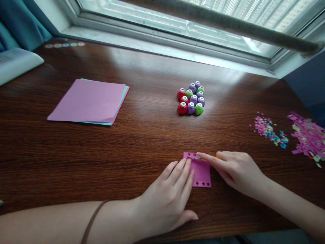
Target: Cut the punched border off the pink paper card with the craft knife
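Note:
A small pink paper square lies flat on the table, with little star and flower shapes punched along its top and bottom edges. My left hand rests on the paper's left part, its fingers stretched out and pressing it down, so that side is hidden. From the right, my right hand reaches over the upper edge with its index finger extended. It grips a slim yellow craft knife, mostly covered by the fingers. The knife's metal tip touches the paper just below the top row of holes.
Several red, purple and green craft punches stand beyond the paper. A stack of pink and blue sheets lies at left. Confetti and pink paper scraps are piled at right. The window borders the table's far side.

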{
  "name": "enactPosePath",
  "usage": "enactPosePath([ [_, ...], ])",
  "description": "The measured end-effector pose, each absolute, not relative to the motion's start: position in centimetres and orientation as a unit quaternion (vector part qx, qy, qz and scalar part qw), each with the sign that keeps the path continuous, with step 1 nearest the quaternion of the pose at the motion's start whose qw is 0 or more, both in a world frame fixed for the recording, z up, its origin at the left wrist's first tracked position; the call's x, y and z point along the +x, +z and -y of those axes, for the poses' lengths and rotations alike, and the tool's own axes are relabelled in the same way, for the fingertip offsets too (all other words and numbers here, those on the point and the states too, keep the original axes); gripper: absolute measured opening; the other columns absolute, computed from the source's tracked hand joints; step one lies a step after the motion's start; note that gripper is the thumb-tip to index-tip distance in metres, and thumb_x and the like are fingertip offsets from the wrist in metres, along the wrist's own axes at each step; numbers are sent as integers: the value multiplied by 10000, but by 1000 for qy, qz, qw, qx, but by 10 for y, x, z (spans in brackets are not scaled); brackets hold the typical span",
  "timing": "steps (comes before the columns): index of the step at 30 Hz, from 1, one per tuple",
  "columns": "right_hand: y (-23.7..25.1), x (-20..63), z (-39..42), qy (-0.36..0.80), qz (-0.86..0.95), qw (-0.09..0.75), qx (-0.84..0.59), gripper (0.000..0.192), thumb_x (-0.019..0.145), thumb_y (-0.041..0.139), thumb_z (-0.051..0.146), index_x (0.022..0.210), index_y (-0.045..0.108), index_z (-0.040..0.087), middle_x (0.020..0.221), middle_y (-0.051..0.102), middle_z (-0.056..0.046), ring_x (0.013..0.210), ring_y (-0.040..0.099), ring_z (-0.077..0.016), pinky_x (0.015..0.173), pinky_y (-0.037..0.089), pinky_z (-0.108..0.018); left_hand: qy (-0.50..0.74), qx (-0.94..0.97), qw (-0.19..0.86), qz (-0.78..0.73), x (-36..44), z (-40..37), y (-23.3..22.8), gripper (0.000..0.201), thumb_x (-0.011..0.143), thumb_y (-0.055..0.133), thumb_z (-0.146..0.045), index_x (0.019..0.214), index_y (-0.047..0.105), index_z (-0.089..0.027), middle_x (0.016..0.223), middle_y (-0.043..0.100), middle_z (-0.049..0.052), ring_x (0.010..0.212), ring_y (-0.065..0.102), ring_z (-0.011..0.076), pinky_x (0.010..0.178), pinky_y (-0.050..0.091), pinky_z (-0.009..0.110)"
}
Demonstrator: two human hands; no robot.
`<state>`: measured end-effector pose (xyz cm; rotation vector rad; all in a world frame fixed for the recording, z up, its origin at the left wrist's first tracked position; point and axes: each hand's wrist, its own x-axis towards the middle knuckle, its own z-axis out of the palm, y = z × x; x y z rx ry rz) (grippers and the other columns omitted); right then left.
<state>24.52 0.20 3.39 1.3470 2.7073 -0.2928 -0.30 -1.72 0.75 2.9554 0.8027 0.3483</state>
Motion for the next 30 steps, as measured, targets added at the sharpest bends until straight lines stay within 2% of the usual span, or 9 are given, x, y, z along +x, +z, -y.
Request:
enactPosePath([
  [30, 33, 252, -13, -86, -911, 53, 400, 466, 909, 369, 180, 1354, 326, 312, 667, 490, 25, 575, 485, -137, 536, 277, -281, 96, 964, 25, -247, 0, 15, 10, 702, 812, 357, -638, 1151, 471, -34, 1281, 443, 279, 1246, 374, 385, 1044, 250, 461],
])
